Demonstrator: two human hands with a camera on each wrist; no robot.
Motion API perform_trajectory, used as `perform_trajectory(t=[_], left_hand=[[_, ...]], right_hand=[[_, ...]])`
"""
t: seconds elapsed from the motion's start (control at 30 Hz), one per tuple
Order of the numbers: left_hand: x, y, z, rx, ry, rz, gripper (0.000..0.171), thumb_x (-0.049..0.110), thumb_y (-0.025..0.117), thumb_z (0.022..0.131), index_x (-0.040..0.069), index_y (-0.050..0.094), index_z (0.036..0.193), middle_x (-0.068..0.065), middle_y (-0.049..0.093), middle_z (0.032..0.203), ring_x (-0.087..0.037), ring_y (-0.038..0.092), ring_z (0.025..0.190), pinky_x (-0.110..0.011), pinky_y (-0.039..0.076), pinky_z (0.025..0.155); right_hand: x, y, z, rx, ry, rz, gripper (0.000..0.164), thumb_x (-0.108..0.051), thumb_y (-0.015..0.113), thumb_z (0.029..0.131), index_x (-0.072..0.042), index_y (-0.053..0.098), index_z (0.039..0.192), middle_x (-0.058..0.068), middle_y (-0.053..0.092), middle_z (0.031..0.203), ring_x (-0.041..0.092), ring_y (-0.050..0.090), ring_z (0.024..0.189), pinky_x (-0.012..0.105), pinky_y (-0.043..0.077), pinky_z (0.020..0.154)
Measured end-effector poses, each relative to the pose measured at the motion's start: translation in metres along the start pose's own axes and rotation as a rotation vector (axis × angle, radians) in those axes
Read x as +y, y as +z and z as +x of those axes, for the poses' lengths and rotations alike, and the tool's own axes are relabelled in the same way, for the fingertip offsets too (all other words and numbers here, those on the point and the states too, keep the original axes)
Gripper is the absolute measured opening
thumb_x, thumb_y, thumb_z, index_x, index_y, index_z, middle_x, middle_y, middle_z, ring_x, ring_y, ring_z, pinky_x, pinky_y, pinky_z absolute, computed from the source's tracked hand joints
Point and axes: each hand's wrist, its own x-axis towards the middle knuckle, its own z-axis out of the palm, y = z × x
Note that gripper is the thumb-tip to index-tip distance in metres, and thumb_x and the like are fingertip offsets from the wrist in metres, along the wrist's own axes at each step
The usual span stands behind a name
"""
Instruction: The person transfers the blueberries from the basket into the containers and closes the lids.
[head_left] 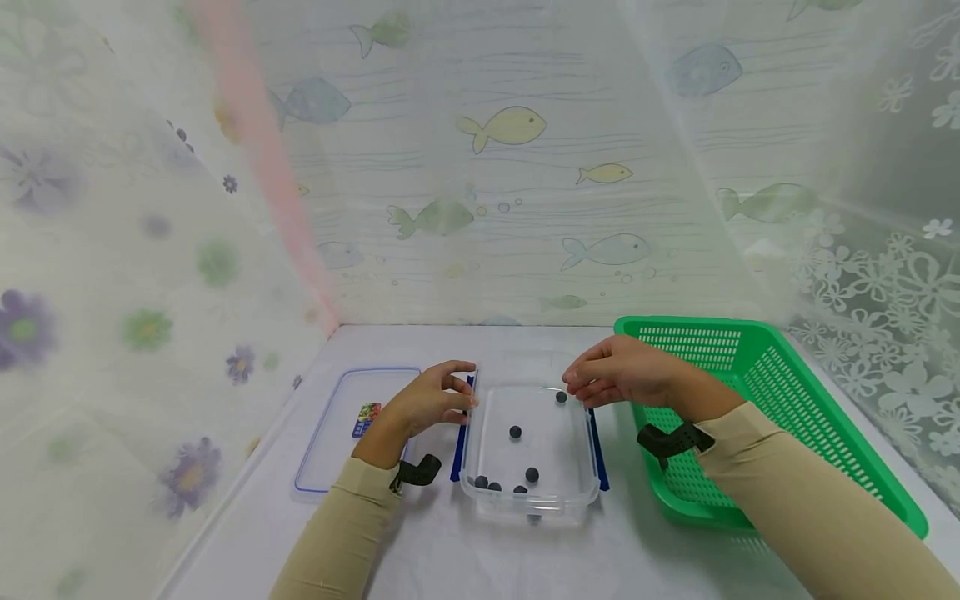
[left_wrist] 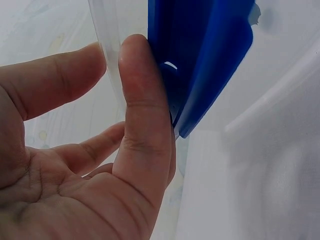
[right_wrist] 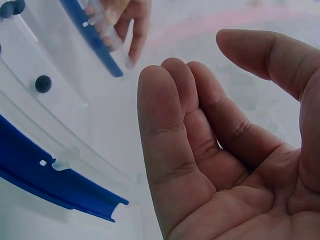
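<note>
A clear plastic box (head_left: 555, 442) with blue side latches stands on the white table, several small dark balls (head_left: 515, 432) inside it. At its left side, my left hand (head_left: 435, 396) pinches the clear wall between thumb and a finger. In the left wrist view that finger lies between the wall and the blue latch (left_wrist: 200, 60). Over the box's back right corner is my right hand (head_left: 618, 371), fingers together and thumb apart. Nothing lies between its fingers in the right wrist view, where the right blue latch (right_wrist: 55, 175) hangs folded outward, apart from the hand.
A clear lid (head_left: 330, 433) with a blue seal and a colourful label (head_left: 367, 419) lies to the left of the box. To the right stands a large green basket (head_left: 832, 425), partly behind my right forearm. A fish-patterned curtain (head_left: 510, 208) hangs along the table's back edge.
</note>
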Motion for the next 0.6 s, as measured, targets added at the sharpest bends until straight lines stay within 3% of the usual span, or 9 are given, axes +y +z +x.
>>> perform_trajectory(t=[0.13,0.37,0.6], left_hand=[[0.001,0.0,0.0,-0.001,-0.008,-0.004,0.072,0.002,0.073,0.094,0.008,0.039,0.157,-0.015,0.058,0.111,-0.038,0.065,0.11,-0.038,0.064,0.084],[0.0,0.0,0.001,0.008,-0.006,0.008,0.071,0.002,0.073,0.093,0.009,0.041,0.156,-0.015,0.058,0.112,-0.032,0.066,0.104,-0.038,0.064,0.084],[0.0,0.0,0.001,0.012,-0.007,0.011,0.071,0.002,0.074,0.093,0.01,0.042,0.156,-0.015,0.059,0.112,-0.03,0.066,0.103,-0.038,0.064,0.084]], right_hand=[[-0.001,-0.002,-0.002,0.005,-0.009,-0.008,0.035,-0.02,0.071,0.098,0.007,0.07,0.12,0.014,0.075,0.109,0.029,0.074,0.097,0.04,0.063,0.091],[0.0,-0.009,-0.003,0.029,-0.011,0.0,0.036,-0.02,0.073,0.097,0.007,0.069,0.12,0.014,0.075,0.11,0.035,0.072,0.105,0.04,0.063,0.091],[0.002,-0.02,-0.006,0.048,-0.029,0.037,0.036,-0.018,0.073,0.097,0.007,0.067,0.122,0.016,0.073,0.114,0.026,0.072,0.1,0.037,0.063,0.089]])
